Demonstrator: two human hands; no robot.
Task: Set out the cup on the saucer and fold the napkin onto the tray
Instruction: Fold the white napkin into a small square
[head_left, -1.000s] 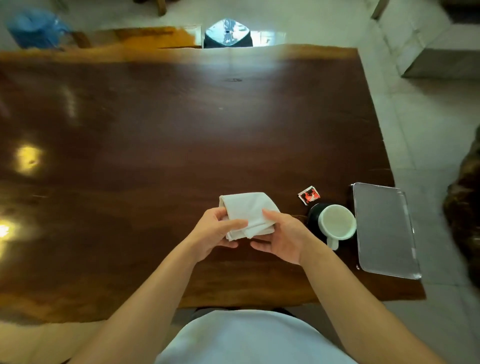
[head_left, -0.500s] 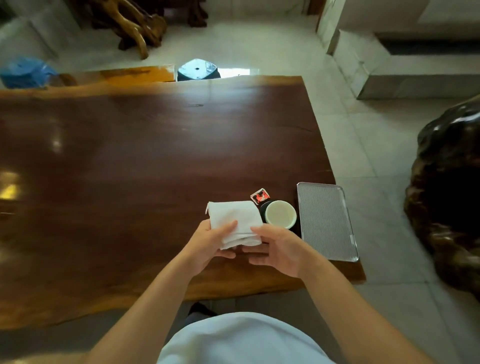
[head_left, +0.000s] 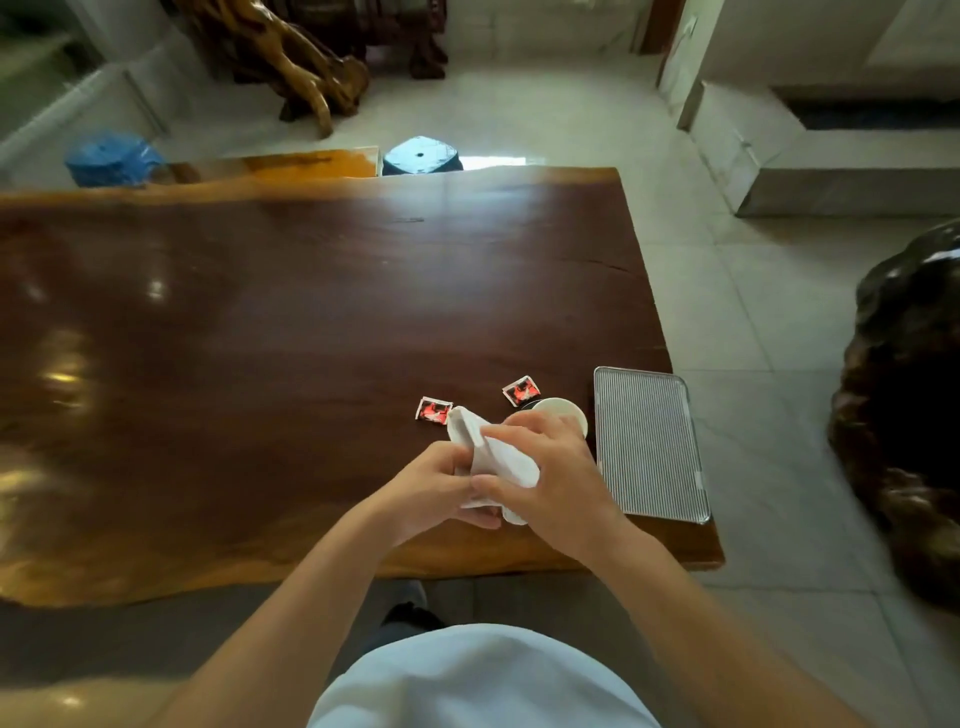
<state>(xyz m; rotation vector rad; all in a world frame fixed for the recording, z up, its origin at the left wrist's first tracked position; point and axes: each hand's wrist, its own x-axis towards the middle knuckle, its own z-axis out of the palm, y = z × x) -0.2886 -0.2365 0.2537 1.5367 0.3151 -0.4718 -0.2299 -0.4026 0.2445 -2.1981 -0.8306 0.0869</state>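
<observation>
Two hands, left hand (head_left: 435, 488) and right hand (head_left: 562, 474), grip the part-folded napkin (head_left: 506, 460) over the table (head_left: 311, 312) near its near-right corner; tray (head_left: 647, 441) lies just right, long axis near-to-far, right hand nearer, so a short rightward carry looks due.

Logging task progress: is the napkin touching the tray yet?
Apart. Head view: left hand and right hand grip the napkin; the right hand and table lie between it and the tray.

Glossy polished wood table (head_left: 311, 312); ridged, seemingly metal tray (head_left: 647, 441); soft white cloth napkin (head_left: 498, 457); shiny foil-like sachets (head_left: 434, 410).
</observation>
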